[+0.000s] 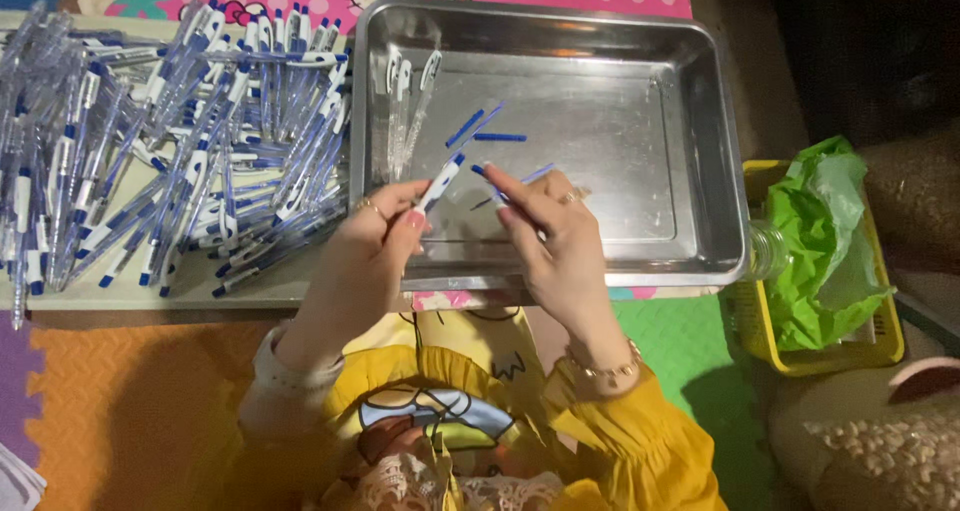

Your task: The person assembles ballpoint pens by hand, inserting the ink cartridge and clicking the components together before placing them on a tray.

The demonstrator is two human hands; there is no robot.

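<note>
A: Report the work surface, largest items first.

B: A steel tray point(700, 151) sits at centre right, its near rim just beyond the person's wrists. Left of it, touching its left wall, lies a large heap of blue-and-clear pens point(170, 141) on a pale board point(250, 293). A yellow basket point(885, 346) holding a green plastic bag point(820, 231) stands at the right, just beside the tray.

A: Tray contents?

B: Three clear pen barrels point(403, 111) lean along the left wall. Several loose blue refills point(500, 137) lie near the middle of the tray floor.

A: State of the hands?

B: The left hand point(375, 231) pinches a white-and-blue pen part point(440, 183) between thumb and fingertips, tilted, its blue tip pointing far and right. The right hand point(550, 231) pinches a thin blue refill point(480, 171), its end close to that pen part. Both hands hover over the near-left area of the tray. Whether the two pieces touch cannot be determined.
</note>
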